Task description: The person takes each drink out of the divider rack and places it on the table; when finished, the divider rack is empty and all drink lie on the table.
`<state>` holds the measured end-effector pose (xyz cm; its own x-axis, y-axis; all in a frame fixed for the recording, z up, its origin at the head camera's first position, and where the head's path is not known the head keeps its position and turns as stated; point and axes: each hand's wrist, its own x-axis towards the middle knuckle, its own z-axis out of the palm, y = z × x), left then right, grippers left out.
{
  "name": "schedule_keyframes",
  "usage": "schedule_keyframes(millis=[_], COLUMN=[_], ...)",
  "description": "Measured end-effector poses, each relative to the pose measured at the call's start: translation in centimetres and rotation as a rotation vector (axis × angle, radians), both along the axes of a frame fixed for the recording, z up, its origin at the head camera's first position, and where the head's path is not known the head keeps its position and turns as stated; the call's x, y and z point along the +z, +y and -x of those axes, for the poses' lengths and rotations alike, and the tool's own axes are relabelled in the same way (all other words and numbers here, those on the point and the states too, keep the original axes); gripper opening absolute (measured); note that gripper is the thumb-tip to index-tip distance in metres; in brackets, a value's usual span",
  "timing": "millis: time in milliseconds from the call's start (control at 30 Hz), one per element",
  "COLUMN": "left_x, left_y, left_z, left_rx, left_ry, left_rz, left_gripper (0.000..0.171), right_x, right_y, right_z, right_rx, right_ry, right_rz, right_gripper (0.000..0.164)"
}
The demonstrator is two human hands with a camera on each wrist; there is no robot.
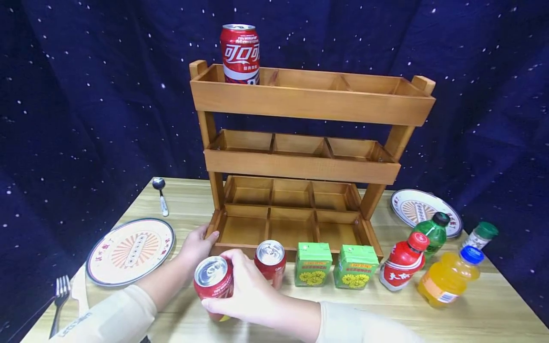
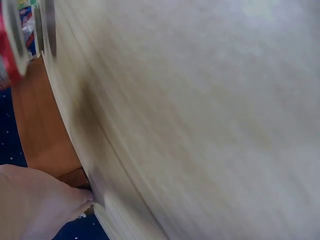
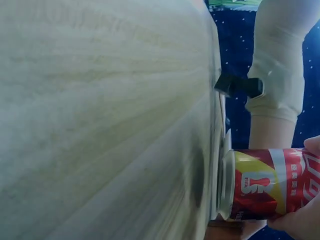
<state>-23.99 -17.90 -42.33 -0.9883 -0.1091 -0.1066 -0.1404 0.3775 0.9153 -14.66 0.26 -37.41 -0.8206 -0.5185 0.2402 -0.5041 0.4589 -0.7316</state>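
Observation:
My right hand (image 1: pixel 253 290) grips a red cola can (image 1: pixel 213 281) from its right side, near the front of the table. In the right wrist view the can's (image 3: pixel 270 184) base is close over the tabletop, with fingers curled round its upper part. My left hand (image 1: pixel 198 247) holds the lower left corner of the wooden three-tier rack (image 1: pixel 313 100); its fingers lie at the frame's edge in the left wrist view. A second cola can (image 1: pixel 270 262) stands just right of my right hand, before the rack. Another cola can (image 1: pixel 241 55) sits in the top tier's left compartment.
Two green juice cartons (image 1: pixel 313 264) stand before the rack. To the right are a red bottle (image 1: pixel 403 262), a green bottle, an orange drink bottle (image 1: pixel 448 278), a green-capped shaker and a plate (image 1: pixel 403 202). At left lie a plate (image 1: pixel 107 274), a spoon (image 1: pixel 161 195), a fork (image 1: pixel 60 297) and a knife.

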Motion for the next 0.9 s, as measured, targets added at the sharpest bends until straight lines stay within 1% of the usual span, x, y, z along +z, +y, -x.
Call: schedule_keyframes(millis=[167, 267, 333, 400, 567, 800, 900], left_x=[-0.2, -0.2, -0.1, -0.1, -0.1, -0.4, -0.3], left_y=[0.2, 0.1, 0.1, 0.0, -0.1, 0.0, 0.0], left_z=[0.2, 0.2, 0.2, 0.2, 0.3, 0.4, 0.3], left_rx=[-0.013, -0.008, -0.009, -0.007, -0.002, -0.011, -0.018], left_ry=[0.012, 0.026, 0.026, 0.025, 0.021, 0.017, 0.015], left_rz=[-0.061, -0.058, -0.065, -0.066, -0.06, -0.109, -0.123], left_gripper=[0.052, 0.053, 0.053, 0.053, 0.054, 0.053, 0.053], right_x=[-0.8, -1.2, -1.3, -1.5, -1.6, -1.6, -1.6], right_y=[-0.7, -1.0, -1.1, -1.2, -1.5, -1.6, -1.6], right_z=[0.6, 0.8, 1.0, 1.2, 1.2, 0.8, 0.6], right_rx=[-0.066, -0.098, -0.116, -0.131, -0.161, -0.204, -0.199], right_ry=[-0.015, -0.024, -0.01, 0.018, 0.1, 0.207, 0.235], right_rz=[-0.019, -0.015, -0.007, -0.003, -0.04, -0.096, -0.108], right_gripper=[0.073, 0.074, 0.074, 0.073, 0.075, 0.078, 0.079])
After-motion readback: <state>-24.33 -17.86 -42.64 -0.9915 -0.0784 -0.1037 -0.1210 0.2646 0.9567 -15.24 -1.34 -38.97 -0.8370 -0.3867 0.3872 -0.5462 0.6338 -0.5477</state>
